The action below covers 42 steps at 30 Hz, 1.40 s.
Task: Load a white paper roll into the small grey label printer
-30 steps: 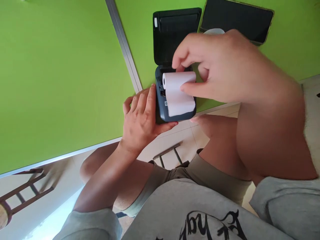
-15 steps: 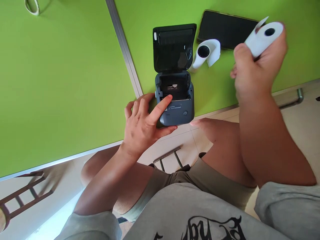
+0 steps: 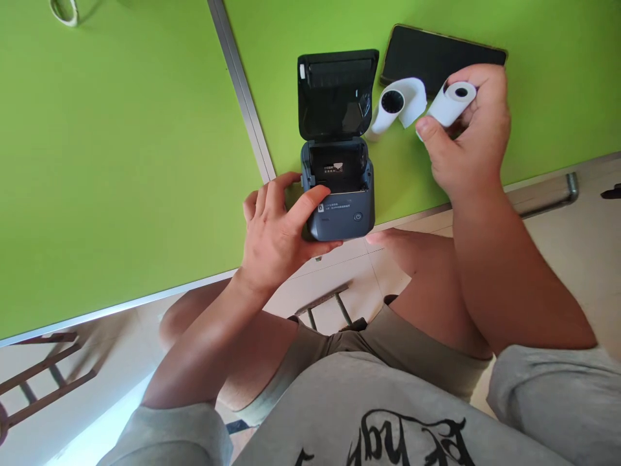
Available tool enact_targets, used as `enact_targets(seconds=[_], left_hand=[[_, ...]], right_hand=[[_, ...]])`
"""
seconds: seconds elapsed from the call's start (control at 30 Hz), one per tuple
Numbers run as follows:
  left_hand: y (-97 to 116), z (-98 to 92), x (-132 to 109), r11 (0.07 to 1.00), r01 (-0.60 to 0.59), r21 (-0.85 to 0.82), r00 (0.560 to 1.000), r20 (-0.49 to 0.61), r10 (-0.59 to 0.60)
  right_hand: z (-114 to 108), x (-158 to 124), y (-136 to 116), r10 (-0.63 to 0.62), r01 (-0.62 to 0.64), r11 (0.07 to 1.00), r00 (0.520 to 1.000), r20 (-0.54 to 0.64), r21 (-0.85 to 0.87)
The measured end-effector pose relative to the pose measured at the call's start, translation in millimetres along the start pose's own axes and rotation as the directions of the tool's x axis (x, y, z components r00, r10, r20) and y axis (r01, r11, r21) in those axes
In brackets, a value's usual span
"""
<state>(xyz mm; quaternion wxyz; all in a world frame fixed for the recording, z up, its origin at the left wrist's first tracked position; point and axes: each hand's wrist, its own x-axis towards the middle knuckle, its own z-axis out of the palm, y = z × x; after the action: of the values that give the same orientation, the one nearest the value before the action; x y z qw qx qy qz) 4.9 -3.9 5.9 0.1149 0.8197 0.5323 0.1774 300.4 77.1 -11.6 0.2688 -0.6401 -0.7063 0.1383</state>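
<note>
A small dark grey label printer point(image 3: 339, 220) sits at the near edge of the green table, its black lid point(image 3: 337, 97) swung up and its paper bay showing. My left hand point(image 3: 276, 233) grips the printer from the left side, with the index finger over the bay's front lip and the thumb along the near edge. In my right hand point(image 3: 473, 142) is a white paper roll point(image 3: 449, 107), held between thumb and fingers with its cored end facing up. A second paper roll point(image 3: 388, 116), partly unwound, rests on the table just right of the lid.
A black smartphone point(image 3: 436, 58) lies behind the rolls. A metal strip point(image 3: 242, 97) divides the green tabletop point(image 3: 145, 162). A pale loop point(image 3: 65, 13) is at the far left. Below the table are a stool point(image 3: 48, 372) and my legs.
My right hand has moved left and turned, bringing its paper roll closer to the printer and the second roll. My left hand keeps its hold on the printer.
</note>
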Motion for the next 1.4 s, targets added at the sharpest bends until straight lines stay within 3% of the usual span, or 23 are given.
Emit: enact_targets(seconds=[0.1, 0.27, 0.33, 0.47, 0.53, 0.6, 0.7, 0.83, 1.03, 1.13, 1.27, 1.4], left_hand=[[1, -0.4, -1, 1.000, 0.009, -0.007, 1.000, -0.022, -0.010], [1, 0.7, -2, 0.999, 0.045, -0.021, 0.998, -0.040, -0.046], [1, 1.2, -2, 0.999, 0.040, -0.017, 0.999, -0.034, -0.041], [2, 2.8, -1, 0.999, 0.031, 0.011, 0.999, -0.036, -0.031], [2, 3.6, -1, 0.999, 0.034, 0.021, 0.999, -0.033, -0.034], [3, 4.1, -1, 0.999, 0.038, 0.025, 0.999, -0.031, -0.037], [2, 3.8, -2, 0.999, 0.028, 0.036, 0.999, -0.028, -0.027], [2, 3.4, -2, 0.999, 0.016, 0.039, 0.999, -0.035, -0.015], [2, 3.4, -3, 0.999, 0.014, 0.033, 0.999, -0.046, -0.012], [3, 2.7, -2, 0.999, 0.021, 0.049, 0.999, -0.032, -0.019], [4, 1.9, -2, 0.999, 0.011, 0.048, 0.999, -0.042, -0.009], [6, 1.7, -1, 1.000, 0.011, 0.025, 0.998, -0.054, -0.010]], right_hand=[[-6, -3, -15, 0.007, 0.001, 0.999, 0.983, -0.183, 0.042], [-4, -1, -11, -0.062, 0.085, 0.982, 0.989, -0.137, 0.171], [-1, 1, -7, -0.060, 0.091, 0.981, 0.982, -0.179, 0.173], [-4, 1, -12, -0.211, 0.226, 0.974, 0.893, -0.397, -0.009], [-12, 1, -25, -0.305, 0.289, 0.952, 0.878, -0.369, -0.099], [-21, 2, -45, -0.323, 0.292, 0.943, 0.915, -0.241, -0.156], [-30, 7, -75, -0.204, 0.184, 0.943, 0.978, -0.045, -0.276], [-28, 15, -93, -0.141, 0.169, 0.921, 0.985, 0.103, -0.352], [-19, 20, -90, -0.089, 0.136, 0.914, 0.986, 0.139, -0.382], [-24, 14, -93, -0.141, 0.186, 0.913, 0.979, 0.147, -0.363], [-26, -5, -94, -0.184, 0.211, 0.948, 0.974, 0.133, -0.237], [-12, -17, -84, -0.170, 0.177, 0.982, 0.980, 0.107, -0.067]])
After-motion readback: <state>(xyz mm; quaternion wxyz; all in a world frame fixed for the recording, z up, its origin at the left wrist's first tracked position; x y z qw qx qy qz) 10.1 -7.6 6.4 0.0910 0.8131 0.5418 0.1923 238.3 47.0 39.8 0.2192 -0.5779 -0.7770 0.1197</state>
